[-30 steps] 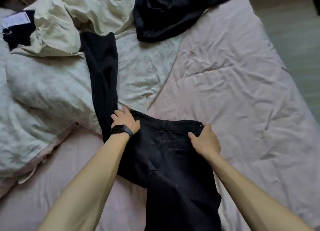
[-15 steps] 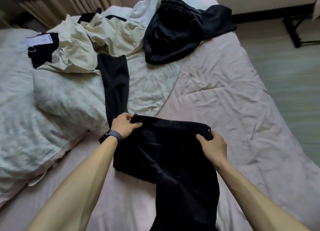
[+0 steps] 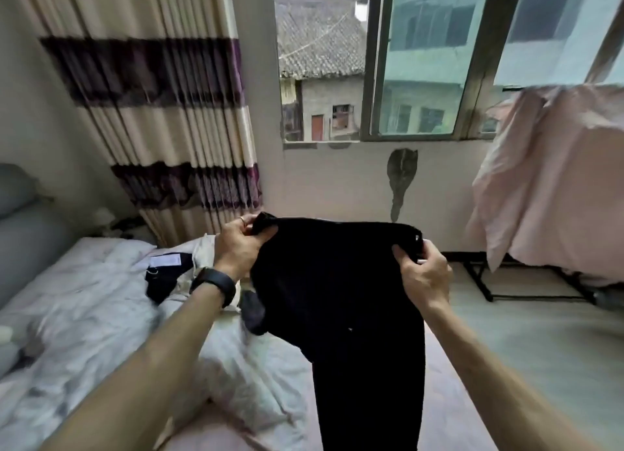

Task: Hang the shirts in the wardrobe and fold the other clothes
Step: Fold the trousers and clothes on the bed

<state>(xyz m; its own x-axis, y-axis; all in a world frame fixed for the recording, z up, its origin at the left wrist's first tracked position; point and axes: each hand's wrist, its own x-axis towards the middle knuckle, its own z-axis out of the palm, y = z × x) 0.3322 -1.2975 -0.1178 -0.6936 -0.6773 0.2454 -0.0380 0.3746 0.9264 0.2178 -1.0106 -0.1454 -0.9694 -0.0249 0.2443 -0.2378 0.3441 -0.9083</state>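
- Trousers [image 3: 337,281] of black cloth are held up in the air over the bed [image 3: 442,410], with the waistband stretched level between the two hands. One leg hangs straight down and runs out of the bottom of the view.
- The left hand [image 3: 236,244] pinches the left end of the waistband, fingers and thumb curled round a bunched corner of cloth. It has a ring [image 3: 241,219] on one finger and a dark watch [image 3: 214,283] on the wrist.
- The right hand [image 3: 422,275] grips the right end of the waistband, thumb in front and fingers behind. The hands are well apart, each clamped on the trousers.
- The bed carries a rumpled white duvet [image 3: 84,315] on its left half.
- At the far end of the duvet lies a cream garment [image 3: 202,248], and touching it is a dark garment [image 3: 162,281] with a white tag [image 3: 165,260] on top.
- A dark fold of cloth [image 3: 251,312] lies on the duvet just beside the trousers. I cannot tell whether it belongs to them.
- A grey headboard [image 3: 20,231] stands at the left edge.
- On the right, a black metal rack [image 3: 489,281] stands on the floor [image 3: 540,342] with a pink sheet [image 3: 557,180] draped over it.
- Behind are a cream curtain [image 3: 152,96] with purple bands and a window [image 3: 422,62].
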